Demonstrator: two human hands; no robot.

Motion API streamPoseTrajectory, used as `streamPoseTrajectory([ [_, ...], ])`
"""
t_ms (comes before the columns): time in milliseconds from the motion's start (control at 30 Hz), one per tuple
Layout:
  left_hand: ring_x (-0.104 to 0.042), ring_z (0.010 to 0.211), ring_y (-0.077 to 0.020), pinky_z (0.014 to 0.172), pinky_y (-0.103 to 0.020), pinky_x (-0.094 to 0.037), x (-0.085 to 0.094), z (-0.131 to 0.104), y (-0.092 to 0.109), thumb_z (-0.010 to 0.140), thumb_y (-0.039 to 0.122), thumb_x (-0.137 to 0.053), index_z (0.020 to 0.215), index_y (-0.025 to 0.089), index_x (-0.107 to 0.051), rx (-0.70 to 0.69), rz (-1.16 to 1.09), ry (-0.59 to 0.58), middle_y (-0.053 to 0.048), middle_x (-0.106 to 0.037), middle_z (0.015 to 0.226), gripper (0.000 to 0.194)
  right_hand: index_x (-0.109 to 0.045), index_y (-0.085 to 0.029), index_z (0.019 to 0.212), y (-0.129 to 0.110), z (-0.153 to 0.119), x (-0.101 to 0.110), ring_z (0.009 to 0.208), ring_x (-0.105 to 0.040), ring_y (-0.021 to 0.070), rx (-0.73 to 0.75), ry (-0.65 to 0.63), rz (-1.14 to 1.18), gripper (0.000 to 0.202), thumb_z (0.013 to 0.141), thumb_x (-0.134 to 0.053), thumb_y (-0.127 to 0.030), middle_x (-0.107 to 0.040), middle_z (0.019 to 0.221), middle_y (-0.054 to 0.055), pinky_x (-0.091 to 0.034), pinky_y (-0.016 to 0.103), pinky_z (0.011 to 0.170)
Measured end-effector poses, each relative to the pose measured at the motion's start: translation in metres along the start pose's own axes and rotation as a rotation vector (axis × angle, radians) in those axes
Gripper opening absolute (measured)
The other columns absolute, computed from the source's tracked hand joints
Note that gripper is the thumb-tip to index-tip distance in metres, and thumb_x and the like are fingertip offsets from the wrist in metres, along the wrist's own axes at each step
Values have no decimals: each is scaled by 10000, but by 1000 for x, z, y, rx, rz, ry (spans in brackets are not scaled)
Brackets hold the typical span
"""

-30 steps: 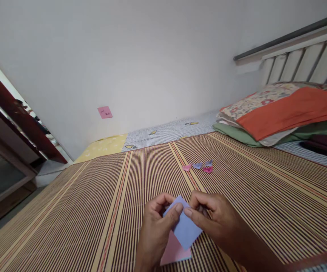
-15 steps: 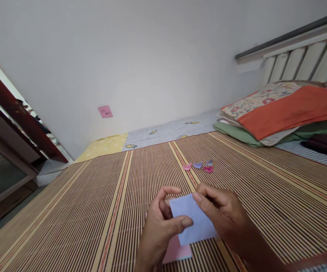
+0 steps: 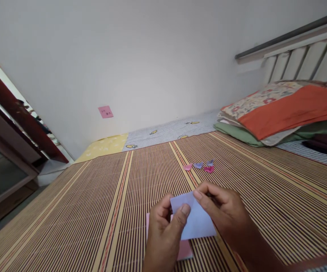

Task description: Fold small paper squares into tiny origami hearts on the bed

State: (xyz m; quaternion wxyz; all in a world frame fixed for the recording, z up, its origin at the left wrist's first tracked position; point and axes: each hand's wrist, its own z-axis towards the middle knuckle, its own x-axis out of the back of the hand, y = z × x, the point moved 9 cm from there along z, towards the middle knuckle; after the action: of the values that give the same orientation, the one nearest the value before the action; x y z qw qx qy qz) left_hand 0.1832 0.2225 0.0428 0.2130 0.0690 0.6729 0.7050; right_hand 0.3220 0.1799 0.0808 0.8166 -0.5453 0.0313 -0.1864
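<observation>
A light blue paper square (image 3: 199,221) is held up between both hands over the striped mat. My left hand (image 3: 166,230) pinches its left side, thumb on the front and fingers behind. The upper edge is gripped by my right hand (image 3: 218,204) between thumb and index finger. Beneath them, partly covered by the paper and my left hand, lies pink paper (image 3: 185,251) on the mat. Beyond the hands sit several small folded paper pieces: a light pink one (image 3: 187,167), a blue one (image 3: 198,165), a bluish one (image 3: 210,163) and a magenta one (image 3: 209,169).
The striped mat (image 3: 90,196) covers the bed. Folded bedding (image 3: 290,109) is piled at the right below a radiator (image 3: 307,60). A pink note (image 3: 105,112) is on the wall. Patterned sheet (image 3: 158,133) shows along the far edge, and a cabinet (image 3: 2,170) stands at the left.
My left thumb has moved up on the blue paper, and the left fingers have curled in behind it. The paper's lower edge has risen slightly. My right hand has hardly moved.
</observation>
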Motion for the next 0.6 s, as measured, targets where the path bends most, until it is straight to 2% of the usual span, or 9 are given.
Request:
streamPoseTrajectory([
  [133, -566, 666, -150, 615, -260, -494, -5, 4, 1, 793, 454, -787, 795, 154, -691, 2, 1, -22, -24, -630, 727, 316, -585, -197, 704, 9, 0, -1, 510, -425, 115, -70, 7, 34, 342, 962, -566, -420, -464, 584, -44, -322, 225, 457],
  [200, -592, 715, -162, 664, -265, -503, -11, 5, 2, 711, 359, -859, 867, 164, -737, 17, 11, -66, -30, -675, 780, 278, -584, -198, 717, 15, 1, 1, 507, -425, 119, -68, 30, 33, 352, 968, -552, -442, -472, 586, -41, -327, 224, 449],
  [267, -604, 756, -163, 693, -252, -495, -18, 4, 2, 633, 229, -897, 950, 182, -764, 24, 58, -138, -25, -703, 833, 347, -585, -200, 739, 21, 1, 6, 509, -434, 125, -66, 82, 15, 355, 978, -532, -457, -492, 592, -35, -345, 222, 446],
  [333, -576, 712, -141, 654, -226, -464, -22, 3, 3, 679, 191, -858, 933, 183, -767, 5, 129, -182, -10, -681, 785, 271, -577, -204, 761, 26, 1, 13, 500, -443, 128, -71, 152, -27, 345, 987, -515, -457, -503, 585, -34, -357, 220, 438],
  [400, -525, 627, -121, 595, -219, -430, -22, 2, 3, 793, 243, -779, 858, 166, -741, -22, 170, -193, 6, -619, 683, 108, -560, -209, 763, 25, 1, 18, 475, -443, 126, -44, 213, -86, 327, 994, -505, -436, -492, 563, -42, -352, 216, 422],
  [467, -470, 543, -105, 547, -219, -401, -22, 1, 0, 882, 324, -701, 817, 165, -696, -24, 171, -185, 27, -556, 600, 172, -536, -216, 744, 18, 0, 21, 432, -420, 116, 29, 265, -165, 314, 996, -498, -401, -457, 526, -58, -321, 214, 396],
  [600, -390, 443, -78, 472, -207, -339, -24, -2, -5, 932, 439, -642, 768, 181, -619, 4, 146, -166, 54, -495, 527, 306, -525, -220, 733, -3, -5, 24, 392, -392, 104, 186, 384, -328, 288, 1001, -491, -321, -426, 495, -76, -289, 219, 392],
])
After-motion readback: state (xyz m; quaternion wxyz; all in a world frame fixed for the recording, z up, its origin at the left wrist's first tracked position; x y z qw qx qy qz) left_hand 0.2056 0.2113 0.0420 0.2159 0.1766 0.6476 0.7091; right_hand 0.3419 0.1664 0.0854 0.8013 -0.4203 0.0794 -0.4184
